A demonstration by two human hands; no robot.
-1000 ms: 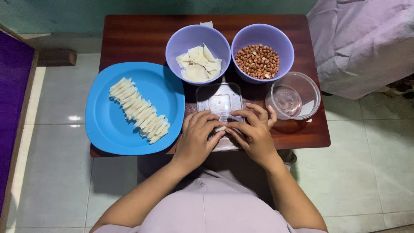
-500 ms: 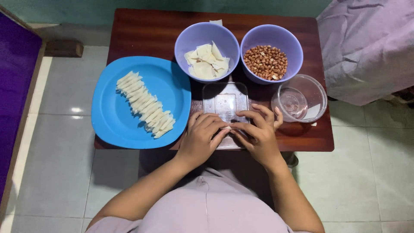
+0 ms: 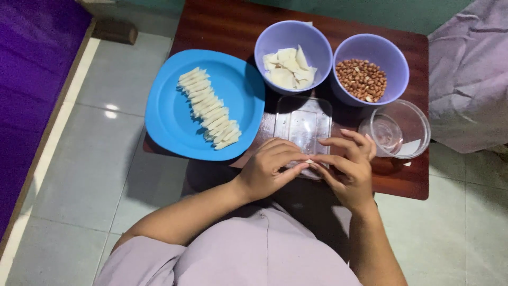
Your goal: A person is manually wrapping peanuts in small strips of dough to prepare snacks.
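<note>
My left hand (image 3: 273, 168) and my right hand (image 3: 346, 165) meet fingertip to fingertip over the near end of a clear plastic lid (image 3: 303, 123) lying on the dark wooden table (image 3: 222, 26). Between the fingertips they pinch a small pale piece of dough wrapper (image 3: 309, 161), mostly hidden by my fingers. A blue plate (image 3: 169, 114) to the left carries a row of several folded pale wrappers (image 3: 209, 107). Behind the lid stand a purple bowl of flat wrapper pieces (image 3: 290, 68) and a purple bowl of peanuts (image 3: 363, 79).
A small clear glass bowl (image 3: 399, 130) with a little liquid sits right of my right hand. A grey cloth-covered shape (image 3: 471, 74) lies to the right, a purple mat (image 3: 32, 58) to the left. Pale tiled floor (image 3: 90, 175) surrounds the table.
The view has shifted so the table sits further right and tilted. Both hands stay together over the lid's near end, fingers working the small wrapper.
</note>
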